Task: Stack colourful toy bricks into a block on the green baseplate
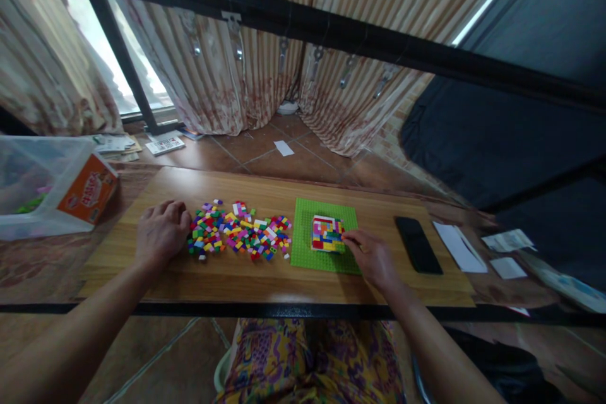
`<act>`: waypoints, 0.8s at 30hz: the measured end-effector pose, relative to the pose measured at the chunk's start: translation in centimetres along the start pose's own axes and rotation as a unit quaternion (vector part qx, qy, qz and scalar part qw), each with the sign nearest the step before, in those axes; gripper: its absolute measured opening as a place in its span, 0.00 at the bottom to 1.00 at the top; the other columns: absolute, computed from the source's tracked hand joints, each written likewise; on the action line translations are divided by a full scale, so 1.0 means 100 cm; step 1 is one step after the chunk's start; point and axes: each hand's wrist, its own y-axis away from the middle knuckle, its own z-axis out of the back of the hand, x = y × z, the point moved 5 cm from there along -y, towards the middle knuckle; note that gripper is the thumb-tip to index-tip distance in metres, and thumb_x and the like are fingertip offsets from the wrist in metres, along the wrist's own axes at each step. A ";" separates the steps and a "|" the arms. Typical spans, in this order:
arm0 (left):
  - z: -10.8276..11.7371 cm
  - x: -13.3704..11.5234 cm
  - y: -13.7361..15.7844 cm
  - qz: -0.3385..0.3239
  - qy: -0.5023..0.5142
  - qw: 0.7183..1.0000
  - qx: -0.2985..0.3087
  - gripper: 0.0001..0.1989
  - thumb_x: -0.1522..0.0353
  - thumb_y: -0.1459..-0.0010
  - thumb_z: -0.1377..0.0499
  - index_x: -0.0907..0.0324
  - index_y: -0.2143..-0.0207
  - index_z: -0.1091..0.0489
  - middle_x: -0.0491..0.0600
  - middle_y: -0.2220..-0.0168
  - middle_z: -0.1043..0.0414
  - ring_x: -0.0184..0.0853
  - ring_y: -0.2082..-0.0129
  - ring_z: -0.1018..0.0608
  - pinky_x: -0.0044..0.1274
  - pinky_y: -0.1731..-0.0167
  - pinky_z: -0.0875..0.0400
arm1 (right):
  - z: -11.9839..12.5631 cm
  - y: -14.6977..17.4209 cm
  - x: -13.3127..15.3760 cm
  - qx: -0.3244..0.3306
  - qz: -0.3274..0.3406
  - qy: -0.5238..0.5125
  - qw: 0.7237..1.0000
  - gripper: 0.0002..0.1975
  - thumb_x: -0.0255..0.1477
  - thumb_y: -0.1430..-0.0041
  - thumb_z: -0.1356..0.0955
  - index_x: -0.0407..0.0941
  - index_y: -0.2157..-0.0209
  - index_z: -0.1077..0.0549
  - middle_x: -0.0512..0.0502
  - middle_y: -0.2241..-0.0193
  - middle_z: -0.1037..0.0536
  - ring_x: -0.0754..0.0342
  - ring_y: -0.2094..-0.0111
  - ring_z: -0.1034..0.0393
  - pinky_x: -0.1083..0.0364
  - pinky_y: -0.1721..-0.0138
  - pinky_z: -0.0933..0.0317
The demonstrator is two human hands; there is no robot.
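Observation:
A green baseplate (303,259) lies on the wooden board, bearing a block-shaped build of colourful toy bricks (326,233). My right hand (374,255) reaches in from the right, its thumb and forefinger pinched at the build's right edge. Whatever sits between those fingertips is too small to make out. To the left of the baseplate spreads a pile of loose toy bricks (255,233) in many colours. My left hand (163,227) rests on the board at the pile's left end, back upward, with the fingers curled under. Its fingertips and anything in them are hidden.
A black phone (418,245) lies on the wooden board (227,281) at the right, with white papers (459,246) beyond it. At far left stands a clear plastic bin (42,183) with an orange label. A dark bar (265,310) runs along the near edge.

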 end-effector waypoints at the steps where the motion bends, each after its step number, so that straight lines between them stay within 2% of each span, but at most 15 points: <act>1: 0.000 0.000 0.000 0.004 -0.001 1.000 0.002 0.23 0.61 0.33 0.57 0.63 0.49 0.29 0.60 0.45 0.28 0.47 0.41 0.30 0.37 0.40 0.38 | 0.000 -0.001 0.000 0.004 0.011 0.006 1.000 0.12 0.35 0.36 0.35 0.48 0.66 0.20 0.44 0.66 0.19 0.48 0.62 0.24 0.50 0.58 0.30; 6: 0.001 0.000 0.001 0.010 -0.005 1.000 0.006 0.23 0.61 0.33 0.56 0.61 0.48 0.29 0.58 0.45 0.27 0.46 0.41 0.30 0.36 0.41 0.38 | -0.001 -0.002 -0.002 0.009 0.020 0.009 1.000 0.13 0.35 0.35 0.35 0.48 0.66 0.19 0.44 0.66 0.19 0.49 0.64 0.24 0.52 0.61 0.30; 16: -0.001 0.002 0.000 0.010 0.016 1.000 -0.001 0.22 0.61 0.33 0.55 0.63 0.48 0.29 0.59 0.45 0.27 0.45 0.40 0.31 0.37 0.40 0.40 | -0.004 0.004 -0.010 -0.013 -0.045 -0.033 0.998 0.13 0.39 0.38 0.33 0.50 0.66 0.17 0.45 0.65 0.19 0.48 0.61 0.25 0.49 0.57 0.31; 24: -0.001 0.000 0.001 0.012 -0.007 1.000 0.015 0.23 0.62 0.33 0.56 0.64 0.48 0.29 0.60 0.43 0.29 0.46 0.40 0.31 0.36 0.39 0.40 | -0.008 0.005 -0.012 -0.021 -0.031 -0.050 0.998 0.13 0.38 0.38 0.33 0.49 0.67 0.18 0.46 0.67 0.20 0.49 0.63 0.25 0.50 0.59 0.31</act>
